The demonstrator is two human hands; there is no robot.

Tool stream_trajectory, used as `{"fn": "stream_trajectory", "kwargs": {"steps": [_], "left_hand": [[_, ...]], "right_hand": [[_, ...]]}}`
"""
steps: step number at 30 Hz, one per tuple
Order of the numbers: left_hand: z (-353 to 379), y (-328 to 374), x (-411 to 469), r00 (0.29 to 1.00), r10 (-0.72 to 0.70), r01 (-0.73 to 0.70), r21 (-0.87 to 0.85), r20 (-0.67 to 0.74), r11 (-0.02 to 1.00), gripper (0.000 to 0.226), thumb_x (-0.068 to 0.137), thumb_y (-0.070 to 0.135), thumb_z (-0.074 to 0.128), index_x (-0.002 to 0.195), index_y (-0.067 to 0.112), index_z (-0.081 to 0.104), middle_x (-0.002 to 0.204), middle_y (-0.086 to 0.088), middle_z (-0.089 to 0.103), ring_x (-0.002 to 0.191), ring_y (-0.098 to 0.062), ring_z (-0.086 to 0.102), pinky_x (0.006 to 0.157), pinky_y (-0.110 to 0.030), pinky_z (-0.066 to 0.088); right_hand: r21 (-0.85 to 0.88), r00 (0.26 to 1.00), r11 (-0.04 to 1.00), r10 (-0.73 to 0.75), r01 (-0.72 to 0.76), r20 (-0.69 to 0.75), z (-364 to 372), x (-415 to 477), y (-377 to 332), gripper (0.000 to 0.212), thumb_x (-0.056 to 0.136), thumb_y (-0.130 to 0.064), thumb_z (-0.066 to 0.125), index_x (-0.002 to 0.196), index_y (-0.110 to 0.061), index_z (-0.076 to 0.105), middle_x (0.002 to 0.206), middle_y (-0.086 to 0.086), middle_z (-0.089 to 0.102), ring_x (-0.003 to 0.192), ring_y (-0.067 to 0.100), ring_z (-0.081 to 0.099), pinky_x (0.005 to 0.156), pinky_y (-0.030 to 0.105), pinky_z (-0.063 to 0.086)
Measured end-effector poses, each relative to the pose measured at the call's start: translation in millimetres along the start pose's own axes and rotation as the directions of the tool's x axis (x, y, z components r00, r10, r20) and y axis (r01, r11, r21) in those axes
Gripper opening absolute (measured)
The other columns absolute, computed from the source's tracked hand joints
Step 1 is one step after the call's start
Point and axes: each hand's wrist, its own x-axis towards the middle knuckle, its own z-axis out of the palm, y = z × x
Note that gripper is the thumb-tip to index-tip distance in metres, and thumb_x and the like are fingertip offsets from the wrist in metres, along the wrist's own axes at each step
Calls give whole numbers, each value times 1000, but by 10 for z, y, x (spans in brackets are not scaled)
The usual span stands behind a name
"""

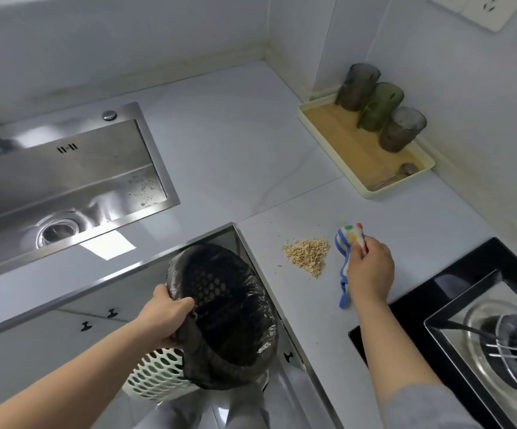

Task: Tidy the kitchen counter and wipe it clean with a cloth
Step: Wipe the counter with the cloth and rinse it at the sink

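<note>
Head view: the left grip (169,317) is curled over the rim of a white perforated plastic waste basket (158,376) lined with a thin black plastic bag (229,305). The basket is tilted, its mouth up against the edge of the pale marble-look surface (235,144). The right grip (371,270) is closed round a bunched white cloth with coloured dots and blue edging (350,239). The cloth sits just beside a small heap of tan oat-like flakes (308,255), which lies between cloth and basket, near the edge.

Those flakes look light and loose, so they should scatter easily; a slow, low sweep suits them. The cloth is soft and floppy and is best held by its bunched middle. The basket seems light and its liner slippery, so rim and bag are best pinched together.
</note>
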Motion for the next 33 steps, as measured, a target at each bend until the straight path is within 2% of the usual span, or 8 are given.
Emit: {"fn": "stream_trajectory", "kwargs": {"steps": [5, 8, 11, 15, 19, 24, 29, 33], "left_hand": [[21, 63, -10, 1000, -15, 15, 11, -4, 1000, 33, 93, 22, 51, 117, 14, 31, 94, -6, 46, 75, -21, 51, 31, -20, 43], [52, 94, -36, 1000, -1, 2, 17, -16, 1000, 32, 93, 20, 52, 117, 11, 32, 87, -3, 44, 72, -18, 49, 29, -17, 39], [60, 108, -46, 1000, 0, 1, 39, -17, 999, 39, 93, 20, 51, 126, 10, 32, 98, -7, 46, 72, -17, 49, 29, -17, 39], [72, 110, -28, 999, 9, -8, 45, -34, 999, 47, 93, 19, 52, 133, 8, 31, 97, -7, 47, 71, -16, 49, 28, -15, 38], [63, 126, -21, 1000, -11, 11, 11, -5, 1000, 47, 91, 18, 52, 132, 9, 32, 93, -5, 46, 74, -21, 53, 33, -21, 44], [54, 129, 17, 999, -29, 29, -17, 17, 999, 43, 91, 19, 53, 128, 11, 33, 93, -5, 47, 77, -25, 56, 37, -26, 48], [37, 114, 53, 999, -36, 37, -44, 39, 998, 37, 92, 20, 54, 121, 16, 31, 91, -3, 47, 76, -24, 56, 38, -28, 49], [24, 93, 80, 999, -31, 33, -37, 41, 999, 33, 92, 20, 53, 116, 18, 31, 90, -2, 47, 73, -22, 56, 40, -28, 50]], "right_hand": [[-34, 999, 999, -8, 10, 45, 177, 224, 4, 27, 97, -20, 47, 114, -4, 61, 107, 15, 59, 93, 31, 58, 71, 32, 41], [-62, 984, 996, -46, 58, 174, 282, 281, 6, 33, 98, -23, 47, 125, -7, 57, 119, 16, 55, 102, 32, 57, 77, 33, 43], [-69, 963, 992, -85, 106, 256, 359, 238, -13, 36, 98, -24, 47, 130, -9, 54, 130, 16, 50, 109, 35, 56, 85, 37, 46], [-62, 950, 985, -138, 161, 280, 366, 48, -33, 38, 98, -24, 46, 135, -13, 51, 135, 12, 49, 112, 31, 55, 83, 31, 44], [-33, 946, 983, -167, 183, 277, 394, -268, -80, 39, 97, -21, 48, 135, -13, 52, 132, 12, 51, 108, 28, 57, 77, 23, 38], [49, 922, 980, -199, 193, 331, 487, -886, -287, 37, 97, -20, 48, 133, -17, 55, 127, 8, 55, 104, 24, 59, 77, 27, 47], [197, 802, 957, -287, 214, 523, 589, -1483, -502, 32, 98, -27, 45, 126, -17, 58, 111, -4, 51, 92, 7, 55, 67, 6, 40], [209, 808, 959, -274, 190, 521, 495, -1438, -532, 27, 98, -29, 46, 115, -12, 59, 97, -9, 45, 81, 2, 52, 59, 2, 38]]}}
